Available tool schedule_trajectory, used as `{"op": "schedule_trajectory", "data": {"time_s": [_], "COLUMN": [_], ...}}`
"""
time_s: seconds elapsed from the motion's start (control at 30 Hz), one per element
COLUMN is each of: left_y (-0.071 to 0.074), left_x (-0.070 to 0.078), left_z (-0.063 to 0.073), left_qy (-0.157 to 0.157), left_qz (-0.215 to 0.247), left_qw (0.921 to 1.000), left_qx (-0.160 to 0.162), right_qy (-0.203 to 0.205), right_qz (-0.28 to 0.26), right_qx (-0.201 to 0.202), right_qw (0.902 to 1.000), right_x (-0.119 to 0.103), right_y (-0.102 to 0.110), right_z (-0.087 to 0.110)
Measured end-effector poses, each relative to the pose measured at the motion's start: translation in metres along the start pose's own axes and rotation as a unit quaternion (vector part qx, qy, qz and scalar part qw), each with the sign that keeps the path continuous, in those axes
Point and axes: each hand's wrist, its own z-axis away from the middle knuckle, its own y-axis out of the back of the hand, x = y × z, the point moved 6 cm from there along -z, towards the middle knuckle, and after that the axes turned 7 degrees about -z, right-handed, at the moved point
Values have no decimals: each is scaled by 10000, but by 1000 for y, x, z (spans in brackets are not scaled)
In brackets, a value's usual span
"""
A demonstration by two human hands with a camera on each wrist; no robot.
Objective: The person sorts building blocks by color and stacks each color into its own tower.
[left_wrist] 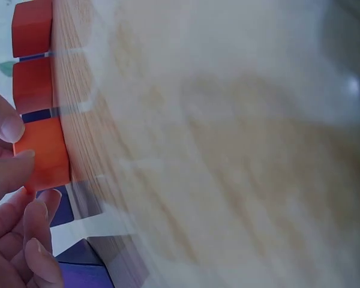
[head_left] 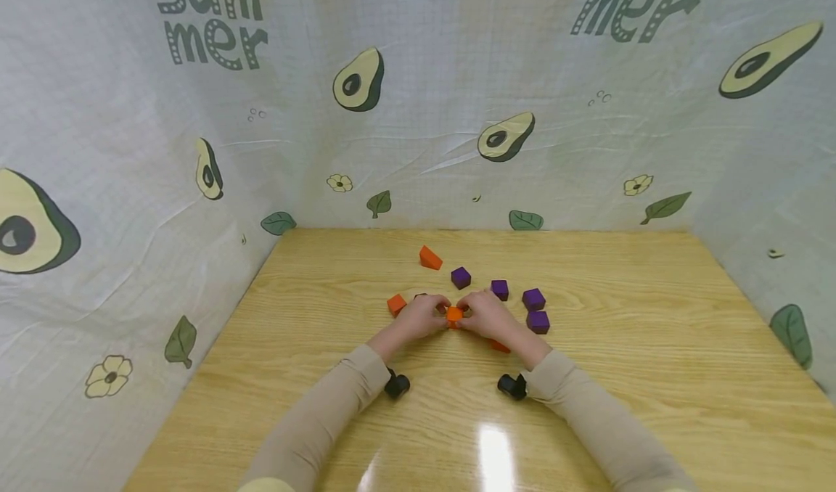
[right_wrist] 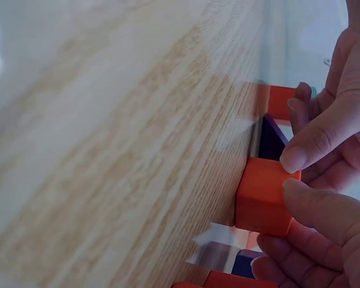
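Note:
Close together near the middle of the table, both hands are at one orange cube (head_left: 454, 318). My left hand (head_left: 420, 318) pinches it from the left side, thumb on the cube and other fingers curled beside it. From the right, my right hand (head_left: 488, 314) pinches the same cube, its thumb near the other thumb. In the right wrist view the orange cube (right_wrist: 264, 198) shows between the two thumbs, at or just over the tabletop. Under the right forearm lies another orange block (head_left: 500, 346), partly hidden. A dark block (head_left: 421, 296) is mostly covered by the left hand.
Beyond the hands are an orange wedge-shaped block (head_left: 430, 257) and a purple cube (head_left: 461, 278). An orange block (head_left: 396, 304) lies left of the left hand. Several more purple cubes (head_left: 533, 300) lie to the right. Patterned cloth (head_left: 431, 165) hangs behind the wooden table (head_left: 627, 332).

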Motion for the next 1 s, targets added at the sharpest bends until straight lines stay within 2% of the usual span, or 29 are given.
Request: {"op": "schedule_trajectory", "data": {"time_s": [0.43, 0.7, 0.83, 1.0], "left_y": [6, 6, 7, 12], "left_x": [-1, -13, -19, -26], "left_z": [6, 13, 22, 38], "left_qy": [110, 79, 153, 298], "left_qz": [121, 281, 322, 408], "left_qw": [9998, 9995, 9993, 9987], "left_qx": [-94, -88, -69, 12], "right_qy": [193, 289, 207, 35], "right_qz": [-34, -54, -105, -471], "right_qx": [-136, -163, -177, -377], "right_qw": [9997, 9994, 9996, 9982], "right_x": [-8, -21, -27, -36], "right_y": [-3, -10, -15, -25], "right_z": [-1, -1, -2, -2]}}
